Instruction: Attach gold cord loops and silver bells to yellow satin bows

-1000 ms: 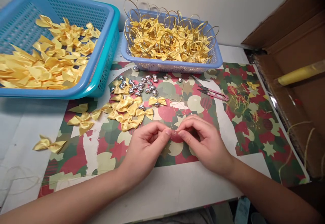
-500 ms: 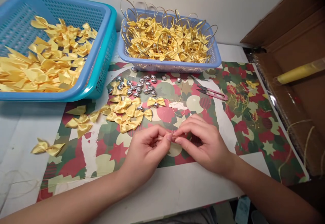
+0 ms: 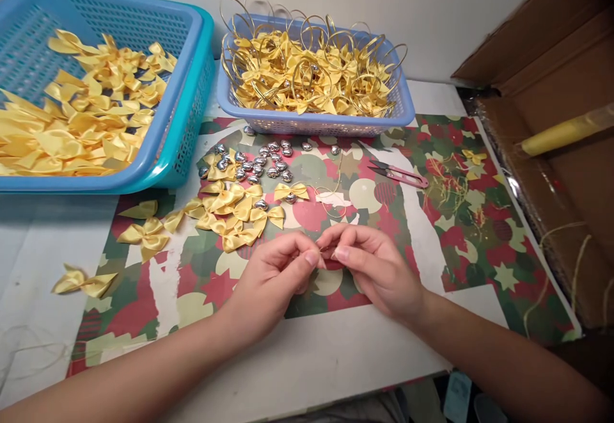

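Observation:
My left hand [image 3: 275,276] and my right hand [image 3: 371,266] meet fingertip to fingertip low over the patterned paper [image 3: 446,244]. Both pinch a thin gold thread [image 3: 322,249] between thumb and forefinger. A loop of the same thread [image 3: 330,196] lies just beyond the fingers. Loose yellow satin bows [image 3: 235,208] lie in a pile left of my hands. Several silver heart beads [image 3: 261,164] are scattered behind that pile.
A large blue basket [image 3: 192,109] of plain yellow bows stands at the far left. A smaller blue basket [image 3: 311,122] holds bows with gold loops. Pink thread snips [image 3: 398,173] lie at the right. A cardboard box [image 3: 551,90] holding a yellow spool [image 3: 561,134] fills the right edge.
Both hands have stayed pinched together and shifted slightly, the fingers working the thread. The view has drifted a little, so everything sits slightly further left.

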A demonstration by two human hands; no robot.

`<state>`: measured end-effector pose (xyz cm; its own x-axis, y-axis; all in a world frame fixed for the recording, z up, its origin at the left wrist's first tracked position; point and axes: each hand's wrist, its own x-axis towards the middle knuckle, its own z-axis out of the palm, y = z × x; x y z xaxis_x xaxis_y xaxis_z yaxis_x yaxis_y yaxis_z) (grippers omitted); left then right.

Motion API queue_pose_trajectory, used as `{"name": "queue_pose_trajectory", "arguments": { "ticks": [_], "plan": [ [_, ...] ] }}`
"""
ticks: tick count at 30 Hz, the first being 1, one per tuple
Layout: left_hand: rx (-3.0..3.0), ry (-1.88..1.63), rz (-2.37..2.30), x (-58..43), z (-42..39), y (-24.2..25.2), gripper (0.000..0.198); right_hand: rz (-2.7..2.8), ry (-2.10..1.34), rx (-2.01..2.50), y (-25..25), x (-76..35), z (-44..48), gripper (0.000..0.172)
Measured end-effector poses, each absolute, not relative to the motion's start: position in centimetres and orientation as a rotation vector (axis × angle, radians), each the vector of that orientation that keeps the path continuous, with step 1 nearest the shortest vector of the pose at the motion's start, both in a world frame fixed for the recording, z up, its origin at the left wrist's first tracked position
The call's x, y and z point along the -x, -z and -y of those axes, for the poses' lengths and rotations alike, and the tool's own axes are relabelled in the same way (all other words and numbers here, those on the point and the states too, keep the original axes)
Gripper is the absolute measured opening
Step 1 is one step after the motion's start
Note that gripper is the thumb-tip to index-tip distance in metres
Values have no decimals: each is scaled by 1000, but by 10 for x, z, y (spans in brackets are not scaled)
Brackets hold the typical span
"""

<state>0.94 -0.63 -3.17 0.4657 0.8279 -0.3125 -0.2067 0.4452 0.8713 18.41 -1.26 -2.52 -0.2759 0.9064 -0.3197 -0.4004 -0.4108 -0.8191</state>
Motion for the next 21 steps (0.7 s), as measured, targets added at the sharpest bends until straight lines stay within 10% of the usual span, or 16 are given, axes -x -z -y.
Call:
{"name": "queue_pose_trajectory", "arguments": {
  "ticks": [21],
  "plan": [
    [-803,-711,-916,-13,4,26,24,805,-1769,963,32,-180,12,13]
  ]
}}
